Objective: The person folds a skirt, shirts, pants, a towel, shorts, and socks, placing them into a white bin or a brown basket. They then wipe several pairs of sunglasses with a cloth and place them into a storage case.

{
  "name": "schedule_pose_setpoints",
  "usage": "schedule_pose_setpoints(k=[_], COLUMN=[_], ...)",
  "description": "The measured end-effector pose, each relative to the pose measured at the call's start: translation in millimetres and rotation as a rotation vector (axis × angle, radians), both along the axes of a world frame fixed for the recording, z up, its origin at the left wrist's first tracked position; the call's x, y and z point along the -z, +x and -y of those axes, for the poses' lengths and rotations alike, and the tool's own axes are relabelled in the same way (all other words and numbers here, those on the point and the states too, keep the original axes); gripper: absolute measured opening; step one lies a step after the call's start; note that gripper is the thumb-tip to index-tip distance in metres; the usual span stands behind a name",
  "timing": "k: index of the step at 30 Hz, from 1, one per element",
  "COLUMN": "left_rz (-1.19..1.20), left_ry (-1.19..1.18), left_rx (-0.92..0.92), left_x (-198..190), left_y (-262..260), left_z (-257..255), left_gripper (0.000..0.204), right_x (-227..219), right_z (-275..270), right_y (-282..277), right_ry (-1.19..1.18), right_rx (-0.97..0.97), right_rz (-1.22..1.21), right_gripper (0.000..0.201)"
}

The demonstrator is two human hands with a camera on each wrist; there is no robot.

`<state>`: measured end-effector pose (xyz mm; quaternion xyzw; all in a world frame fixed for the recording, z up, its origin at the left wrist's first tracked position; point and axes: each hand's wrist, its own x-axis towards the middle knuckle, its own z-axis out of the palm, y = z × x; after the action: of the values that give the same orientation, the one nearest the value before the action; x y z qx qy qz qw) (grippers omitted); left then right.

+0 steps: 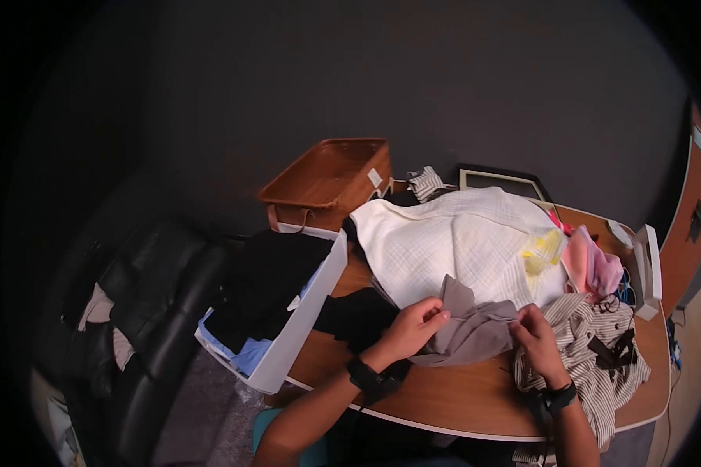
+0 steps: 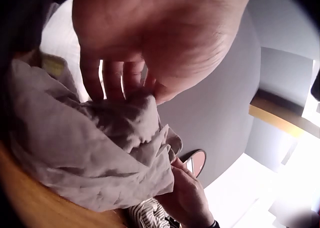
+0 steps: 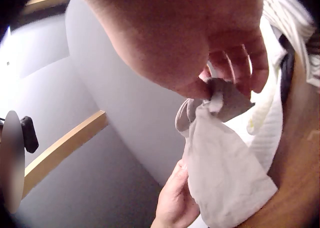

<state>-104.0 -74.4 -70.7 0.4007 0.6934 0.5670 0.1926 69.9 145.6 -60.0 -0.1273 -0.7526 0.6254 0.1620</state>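
A crumpled grey-brown cloth [image 1: 471,335] hangs between both hands above the front of the table. My left hand [image 1: 411,331] pinches its left part between thumb and fingers; the left wrist view shows the cloth [image 2: 85,148] drooping below that hand [image 2: 150,43]. At the cloth's right end my right hand [image 1: 539,342] pinches a bunched edge. In the right wrist view the thumb and fingers of this hand [image 3: 200,48] close on the gathered cloth [image 3: 225,168]. The cloth's lower part hangs close over the wooden surface.
Behind the cloth lies a white quilted blanket [image 1: 444,241]. Striped clothing [image 1: 584,350] and pink cloth [image 1: 590,263] are at the right. At the left stands a white box [image 1: 319,311] holding dark and blue clothes, with a brown basket [image 1: 327,194] behind. Black cloth [image 1: 358,315] lies beside the box.
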Motion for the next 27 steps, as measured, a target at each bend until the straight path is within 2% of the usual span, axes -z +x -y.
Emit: schedule_pose_setpoints(k=[2, 4, 6, 10, 12, 14, 16, 18, 19, 20, 22, 23, 24, 26, 27], left_rz=[-0.021, 0.257, 0.313, 0.376, 0.454, 0.567, 0.620, 0.421, 0.281, 0.295, 0.120, 0.195, 0.021, -0.167, -0.248], left_ry=[0.042, 0.203, 0.183, 0.090, 0.095, 0.184, 0.255, 0.369, 0.354, 0.351, 0.181, 0.052, -0.113, -0.111, -0.148], left_rx=[-0.022, -0.033, -0.073, -0.186, -0.189, -0.206, -0.223, -0.424, -0.378, -0.365, 0.000, 0.113, 0.197, 0.414, 0.454], left_x=[2, 6, 9, 6, 5, 5, 5, -1, -6, -6, -4, -11, -20, -22, -22], left_y=[-4, -9, -17, -31, -36, -36, -32, -21, -15, -9, 6, 19, 32, 51, 58], left_z=[0, 3, 9, 19, 24, 25, 22, 16, 17, 18, 22, 23, 22, 17, 14], left_gripper=[0.020, 0.017, 0.015, 0.014, 0.013, 0.012, 0.010, 0.013, 0.012, 0.012, 0.011, 0.009, 0.009, 0.013, 0.017], right_x=[4, 0, -7, -31, -42, -48, -52, -50, -45, -43, -39, -35, -32, -28, -28], right_z=[-3, -2, -4, -2, 2, 6, 6, 4, 3, 4, 6, 6, 6, 5, 6], right_y=[-1, -3, -2, 7, 14, 19, 31, 44, 50, 56, 67, 71, 75, 82, 88], right_ry=[-0.070, -0.057, -0.035, -0.014, -0.021, 0.262, 0.343, 0.636, 0.650, 0.653, 0.610, 0.647, 0.646, 0.698, 0.682], right_rx=[0.027, 0.042, 0.086, 0.055, 0.064, 0.141, 0.168, 0.089, 0.039, 0.049, -0.066, -0.090, -0.082, -0.148, -0.164], right_rz=[-0.059, -0.109, -0.145, -0.219, -0.163, -0.302, -0.283, -0.235, -0.187, -0.171, 0.053, 0.048, 0.060, 0.032, 0.068], right_gripper=[0.012, 0.012, 0.012, 0.011, 0.011, 0.012, 0.014, 0.015, 0.015, 0.015, 0.015, 0.014, 0.014, 0.016, 0.019])
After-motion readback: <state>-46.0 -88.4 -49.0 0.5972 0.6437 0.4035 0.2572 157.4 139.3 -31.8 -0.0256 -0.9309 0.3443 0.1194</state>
